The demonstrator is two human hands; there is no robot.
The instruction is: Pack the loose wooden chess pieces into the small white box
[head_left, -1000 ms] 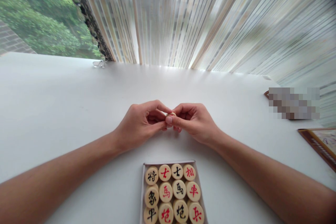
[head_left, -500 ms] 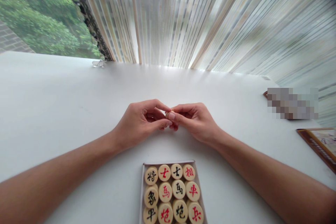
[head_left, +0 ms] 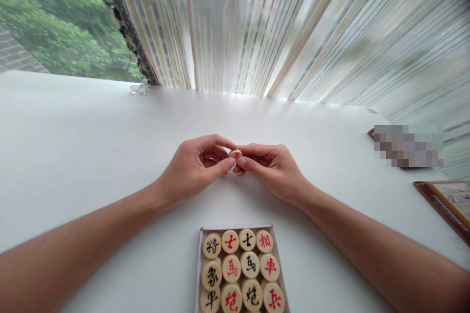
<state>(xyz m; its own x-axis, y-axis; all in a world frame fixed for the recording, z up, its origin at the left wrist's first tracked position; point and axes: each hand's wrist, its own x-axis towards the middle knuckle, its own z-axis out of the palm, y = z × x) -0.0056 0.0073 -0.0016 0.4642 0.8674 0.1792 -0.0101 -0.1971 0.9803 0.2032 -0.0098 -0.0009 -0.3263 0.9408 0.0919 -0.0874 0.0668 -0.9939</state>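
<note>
Between my two hands is a round wooden Chinese chess piece [head_left: 235, 155] with a red character on its face, partly covered by the thumbs. My left hand [head_left: 203, 161] pinches its left side with thumb and index finger. From the other side my right hand [head_left: 270, 166] grips it, thumb on the lower right edge. Both hands are just above the white table, beyond an open box [head_left: 199, 259] at the near edge of the view. Rows of wooden Chinese chess pieces [head_left: 231, 268] with red and black characters fill this box, whose near end is cut off.
The white table [head_left: 110, 127] reaches back to a striped string curtain [head_left: 220, 24] and a window. A small clear glass-like object [head_left: 138, 89] lies at the far edge. On the right are a brown-framed item [head_left: 446, 205] and a blurred-out object [head_left: 404, 146].
The chess piece has turned so its red-marked face now shows; before, it was mostly hidden by the fingers. My left thumb has shifted up and slightly left.
</note>
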